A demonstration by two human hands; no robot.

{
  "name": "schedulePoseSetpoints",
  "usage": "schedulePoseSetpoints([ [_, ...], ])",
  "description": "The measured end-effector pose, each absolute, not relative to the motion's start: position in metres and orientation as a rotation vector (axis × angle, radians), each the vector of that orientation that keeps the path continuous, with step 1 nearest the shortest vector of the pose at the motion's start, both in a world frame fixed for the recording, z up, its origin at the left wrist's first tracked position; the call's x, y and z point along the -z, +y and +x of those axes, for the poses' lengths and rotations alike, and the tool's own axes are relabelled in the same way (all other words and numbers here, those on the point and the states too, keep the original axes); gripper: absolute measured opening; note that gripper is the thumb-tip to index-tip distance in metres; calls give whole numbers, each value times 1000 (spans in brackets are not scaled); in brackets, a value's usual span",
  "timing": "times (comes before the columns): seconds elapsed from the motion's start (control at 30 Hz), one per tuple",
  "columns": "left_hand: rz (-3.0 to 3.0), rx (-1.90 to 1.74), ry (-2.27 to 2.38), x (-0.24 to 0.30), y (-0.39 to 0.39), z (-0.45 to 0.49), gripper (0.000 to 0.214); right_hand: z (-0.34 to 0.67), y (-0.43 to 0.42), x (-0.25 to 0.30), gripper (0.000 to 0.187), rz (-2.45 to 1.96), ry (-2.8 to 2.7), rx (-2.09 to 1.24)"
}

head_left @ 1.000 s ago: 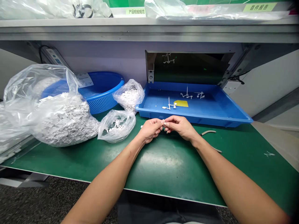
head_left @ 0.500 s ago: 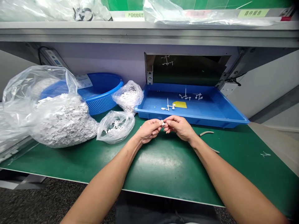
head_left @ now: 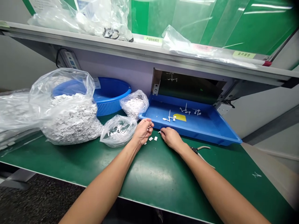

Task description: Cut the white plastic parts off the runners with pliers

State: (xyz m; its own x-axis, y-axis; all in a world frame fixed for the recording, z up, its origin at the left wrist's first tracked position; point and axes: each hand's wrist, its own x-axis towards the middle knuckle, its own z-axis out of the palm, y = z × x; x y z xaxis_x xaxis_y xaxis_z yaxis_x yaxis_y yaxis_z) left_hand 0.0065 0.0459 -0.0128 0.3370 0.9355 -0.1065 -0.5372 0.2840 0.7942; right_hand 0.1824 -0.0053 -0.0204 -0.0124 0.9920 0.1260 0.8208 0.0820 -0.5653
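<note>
My left hand (head_left: 143, 131) is closed above the green table, fingers curled inward; whatever they hold is hidden. Across a small gap, my right hand (head_left: 171, 137) pinches a small white plastic part (head_left: 159, 132) at the table, in front of the blue tray. Between the hands lie a few loose pieces, among them a square white piece (head_left: 155, 138) and an irregular white piece (head_left: 150, 138). Left of my left hand is an open clear bag (head_left: 118, 132) with white parts in it. Nippers (head_left: 202, 150) with pale handles lie beside my right forearm.
The blue tray (head_left: 201, 133) holds several white sprues and a yellow card (head_left: 179, 117). Behind the open bag stand a smaller filled bag (head_left: 135, 104), a blue basket (head_left: 112, 104) and a large bag of white pieces (head_left: 74, 121). A shelf (head_left: 140, 49) crosses above.
My hands have moved apart; earlier they met over a small white piece. Loose white pieces now show on the table between them. The camera view has tilted and shifted.
</note>
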Motion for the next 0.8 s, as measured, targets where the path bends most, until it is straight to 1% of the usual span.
schedulePoseSetpoints([
  [0.13, 841, -1013, 715, 14, 40, 8, 25, 180, -15, 15, 21, -1747, -1922, -462],
  [0.23, 973, -973, 778, 13, 32, 10, 28, 181, -29, 14, 29, -1669, -1857, -642],
  [0.3, 1181, -936, 830, 12, 27, 13, 29, 183, -35, 14, 30, -1595, -1757, -765],
  [0.37, 1403, -906, 872, 10, 23, 15, 31, 184, -37, 14, 26, -1557, -1685, -786],
  [0.47, 1519, -862, 914, 9, 22, 15, 34, 184, -36, 12, 20, -1573, -1661, -693],
  [0.53, 1525, -776, 929, 9, 22, 15, 34, 185, -36, 7, 16, -1562, -1692, -563],
  [0.67, 1529, -610, 856, 8, 22, 13, 36, 185, -38, -4, 20, -1473, -1866, -303],
  [0.8, 1434, -618, 748, 6, 20, 15, 40, 186, -38, -12, 20, -1457, -1822, -342],
])
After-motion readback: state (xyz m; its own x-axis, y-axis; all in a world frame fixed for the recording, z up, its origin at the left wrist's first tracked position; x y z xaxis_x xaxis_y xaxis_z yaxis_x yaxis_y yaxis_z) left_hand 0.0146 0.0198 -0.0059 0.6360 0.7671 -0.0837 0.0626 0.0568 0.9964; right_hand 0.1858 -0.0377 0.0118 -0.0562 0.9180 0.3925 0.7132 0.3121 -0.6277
